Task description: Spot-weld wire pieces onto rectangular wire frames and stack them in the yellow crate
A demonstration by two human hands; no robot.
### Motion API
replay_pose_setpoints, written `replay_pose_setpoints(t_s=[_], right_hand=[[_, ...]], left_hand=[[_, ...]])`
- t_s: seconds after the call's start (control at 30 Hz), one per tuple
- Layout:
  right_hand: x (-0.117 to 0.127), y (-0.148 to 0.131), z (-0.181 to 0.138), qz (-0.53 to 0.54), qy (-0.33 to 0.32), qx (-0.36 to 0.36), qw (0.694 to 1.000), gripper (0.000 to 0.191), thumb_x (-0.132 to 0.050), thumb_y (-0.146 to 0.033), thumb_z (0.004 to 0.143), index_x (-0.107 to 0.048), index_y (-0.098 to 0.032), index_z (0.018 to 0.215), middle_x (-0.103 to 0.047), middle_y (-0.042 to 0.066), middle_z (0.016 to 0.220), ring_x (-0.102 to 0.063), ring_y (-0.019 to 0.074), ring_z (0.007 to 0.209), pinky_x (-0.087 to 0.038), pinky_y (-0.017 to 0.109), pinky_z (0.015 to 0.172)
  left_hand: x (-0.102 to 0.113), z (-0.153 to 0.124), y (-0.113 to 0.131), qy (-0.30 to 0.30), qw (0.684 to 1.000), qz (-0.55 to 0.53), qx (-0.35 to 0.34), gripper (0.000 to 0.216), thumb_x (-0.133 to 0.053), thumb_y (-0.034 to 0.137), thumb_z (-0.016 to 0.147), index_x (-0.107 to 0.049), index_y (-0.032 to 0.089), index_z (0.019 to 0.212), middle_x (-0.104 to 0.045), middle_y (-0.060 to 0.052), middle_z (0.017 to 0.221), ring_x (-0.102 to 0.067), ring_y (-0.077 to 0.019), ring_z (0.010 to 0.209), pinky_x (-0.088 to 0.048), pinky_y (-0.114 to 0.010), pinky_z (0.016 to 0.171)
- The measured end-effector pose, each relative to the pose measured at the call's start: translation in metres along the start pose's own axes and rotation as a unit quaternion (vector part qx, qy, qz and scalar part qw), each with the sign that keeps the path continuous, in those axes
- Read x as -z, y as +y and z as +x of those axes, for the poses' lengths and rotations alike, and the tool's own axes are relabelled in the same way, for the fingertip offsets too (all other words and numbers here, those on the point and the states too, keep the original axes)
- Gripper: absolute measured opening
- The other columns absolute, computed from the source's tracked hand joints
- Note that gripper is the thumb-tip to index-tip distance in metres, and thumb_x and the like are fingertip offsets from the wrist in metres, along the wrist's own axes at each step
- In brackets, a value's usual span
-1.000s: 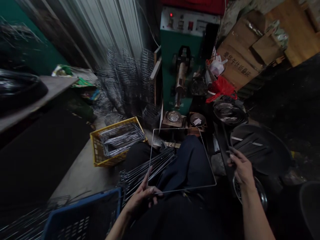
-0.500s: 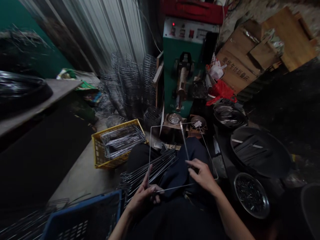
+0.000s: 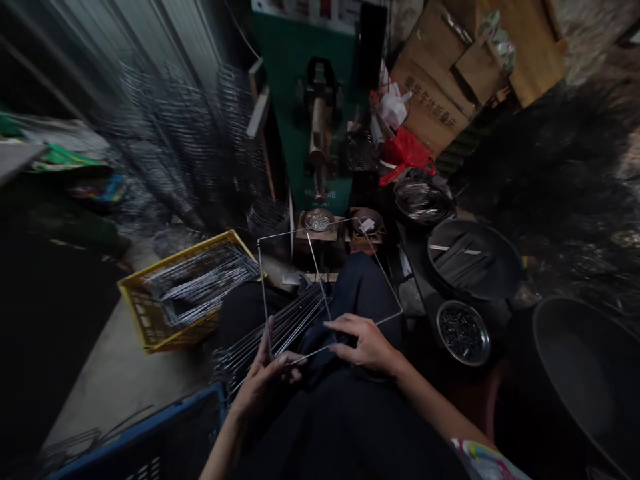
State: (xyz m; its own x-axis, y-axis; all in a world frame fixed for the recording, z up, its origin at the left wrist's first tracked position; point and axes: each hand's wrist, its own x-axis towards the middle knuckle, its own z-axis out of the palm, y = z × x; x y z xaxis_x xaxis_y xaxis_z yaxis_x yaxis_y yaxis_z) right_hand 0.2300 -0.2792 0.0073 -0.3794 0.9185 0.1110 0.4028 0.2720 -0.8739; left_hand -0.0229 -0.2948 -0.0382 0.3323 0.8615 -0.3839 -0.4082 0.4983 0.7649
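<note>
A thin rectangular wire frame (image 3: 263, 287) is held up over the lap, tilted away from me. My left hand (image 3: 273, 367) is closed on its near left corner, the thumb lying along the near wire. My right hand (image 3: 365, 340) pinches a straight metal strip (image 3: 318, 273) near its lower end, close to the frame's near side. The strip's upper end stands inside the frame, just below the far wire. Across my left thigh lies a bundle of bent wire frames (image 3: 285, 327).
A yellow crate (image 3: 135, 313) of wire frames is on the left, a blue crate (image 3: 150, 433) below it. Ahead stands a green machine (image 3: 285, 120) with small dishes before it. A bowl of small metal pieces (image 3: 463, 333) and a dark basin (image 3: 500, 267) sit at right.
My view has swung right and down, so the surroundings shift left and up. The right hand has come closer to the left with the strip. The wire frame has turned slightly.
</note>
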Motion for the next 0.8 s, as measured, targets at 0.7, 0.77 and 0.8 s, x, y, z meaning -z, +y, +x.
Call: replay_pose_setpoints(t_s=[0.7, 0.77, 0.8], right_hand=[[0.016, 0.034, 0.003, -0.187, 0.038, -0.017, 0.982, 0.066, -0.07, -0.042, 0.084, -0.046, -0.028, 0.143, -0.054, 0.008, 0.14, -0.053, 0.0244, 0.127, -0.039, 0.046, 0.109], [0.022, 0.038, 0.014, -0.181, 0.051, -0.025, 0.982, 0.062, -0.07, -0.043, 0.083, -0.051, -0.026, 0.14, -0.057, 0.007, 0.137, -0.055, 0.0232, 0.125, -0.043, 0.041, 0.106], [0.025, 0.039, 0.02, -0.178, 0.057, -0.032, 0.982, 0.061, -0.07, -0.045, 0.083, -0.053, -0.026, 0.139, -0.058, 0.007, 0.136, -0.056, 0.0229, 0.124, -0.045, 0.039, 0.105]], left_hand=[[-0.01, -0.001, 0.003, -0.024, 0.999, 0.02, 0.02, 0.099, -0.065, 0.031, 0.088, 0.009, 0.032, 0.153, -0.074, -0.011, 0.093, -0.066, -0.0193, 0.064, -0.045, -0.027, 0.058], [-0.012, -0.002, 0.003, -0.033, 0.999, 0.023, 0.025, 0.096, -0.064, 0.031, 0.089, 0.007, 0.031, 0.154, -0.074, -0.012, 0.095, -0.066, -0.019, 0.065, -0.044, -0.027, 0.058], [-0.013, -0.002, 0.003, -0.037, 0.999, 0.026, 0.024, 0.096, -0.063, 0.031, 0.089, 0.007, 0.031, 0.154, -0.074, -0.013, 0.096, -0.066, -0.0191, 0.065, -0.044, -0.027, 0.058]])
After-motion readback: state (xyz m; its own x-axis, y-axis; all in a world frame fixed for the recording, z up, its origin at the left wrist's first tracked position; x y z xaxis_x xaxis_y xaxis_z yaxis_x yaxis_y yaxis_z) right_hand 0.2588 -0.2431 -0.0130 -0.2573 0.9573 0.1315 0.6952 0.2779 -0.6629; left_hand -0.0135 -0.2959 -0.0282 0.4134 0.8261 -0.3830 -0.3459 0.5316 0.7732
